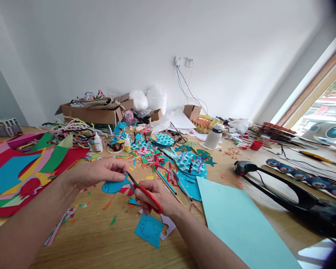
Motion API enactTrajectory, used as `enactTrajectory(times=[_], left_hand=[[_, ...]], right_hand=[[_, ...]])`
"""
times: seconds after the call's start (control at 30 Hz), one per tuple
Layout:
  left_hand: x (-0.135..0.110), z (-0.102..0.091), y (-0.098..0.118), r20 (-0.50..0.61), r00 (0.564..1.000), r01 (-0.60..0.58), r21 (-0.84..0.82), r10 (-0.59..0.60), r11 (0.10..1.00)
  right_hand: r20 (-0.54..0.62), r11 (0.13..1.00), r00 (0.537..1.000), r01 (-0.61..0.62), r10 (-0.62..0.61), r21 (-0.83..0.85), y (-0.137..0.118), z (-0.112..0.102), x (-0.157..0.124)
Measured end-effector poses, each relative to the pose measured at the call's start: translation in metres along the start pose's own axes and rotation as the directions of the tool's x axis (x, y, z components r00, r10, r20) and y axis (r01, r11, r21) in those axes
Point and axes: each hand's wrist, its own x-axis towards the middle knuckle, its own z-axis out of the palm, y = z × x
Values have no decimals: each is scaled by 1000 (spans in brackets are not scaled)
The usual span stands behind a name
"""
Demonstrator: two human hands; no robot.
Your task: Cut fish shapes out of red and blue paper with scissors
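Observation:
Pinched in my left hand (112, 172) is a blue paper fish (111, 187) with drawn black lines. My right hand (154, 196) is closed round red-handled scissors (149, 198), whose dark blades point up and left to the fish's tail end. How far the blades are apart is hard to make out. Under my right hand lies a blue paper square (149, 230) with a fish drawn on it. A white paper scrap with a cut-out (169, 227) is partly beneath that square.
Coloured paper sheets (14, 168) lie at left, a pale turquoise sheet (238, 220) at right beside a black headset-like frame (291, 190). Glue bottles (98, 143), paper scraps, pencils and decorated blue discs (190, 164) spread across the middle. A white flask (213, 136) stands behind.

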Motion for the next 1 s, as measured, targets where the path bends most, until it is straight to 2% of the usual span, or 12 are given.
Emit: enactTrajectory(times=[0.33,0.5,0.67,0.73,0.8,0.9,1.0], left_hand=[[-1,0,7,-4,1000,20,75,-20,997],[-6,-5,11,-41,999,-4,107,9,994],[-10,-10,22,-120,993,-9,70,17,998],[-8,-14,25,-146,989,-20,135,40,991],[-3,-21,25,-185,980,-25,272,78,962],[1,-38,18,-281,956,65,493,88,868],[-6,-61,6,-368,927,142,532,77,835]], right_hand=[[13,1000,1000,23,-23,-8,2,-1,0],[-112,992,990,99,-90,73,3,-2,3],[-272,960,949,216,-162,181,10,-10,9],[-296,955,939,233,-172,183,12,-13,10],[-314,959,934,230,-169,167,13,-15,10],[-322,962,931,228,-170,151,11,-15,9],[-305,965,936,223,-173,138,9,-13,8]])
